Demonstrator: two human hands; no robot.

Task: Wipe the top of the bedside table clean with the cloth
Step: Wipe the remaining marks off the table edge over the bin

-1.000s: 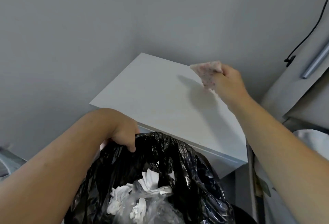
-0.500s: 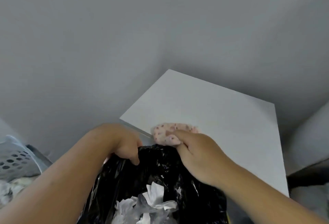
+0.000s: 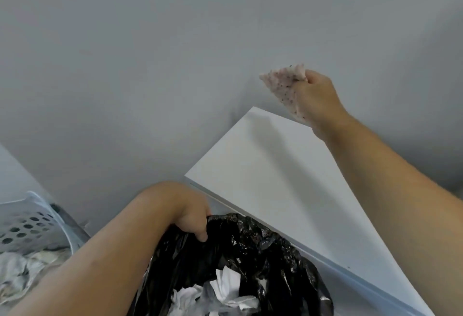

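Observation:
The white bedside table [image 3: 263,177] fills the middle right, its top bare. My right hand [image 3: 315,97] is raised above the table's far edge, closed around a pink speckled cloth [image 3: 283,82] that hangs from my fingers, clear of the surface. At the table's near left corner, my left hand [image 3: 193,215] grips the rim of a black bin bag [image 3: 250,253]. The bag is held open just below the table's front edge and has crumpled white paper inside.
A grey wall runs behind the table. A white perforated laundry basket [image 3: 30,225] with crumpled fabric in it stands at the lower left.
My right hand has lifted the cloth from the table's front edge by the bag up to above the far edge. The left hand keeps its hold on the bag. The view shifted left.

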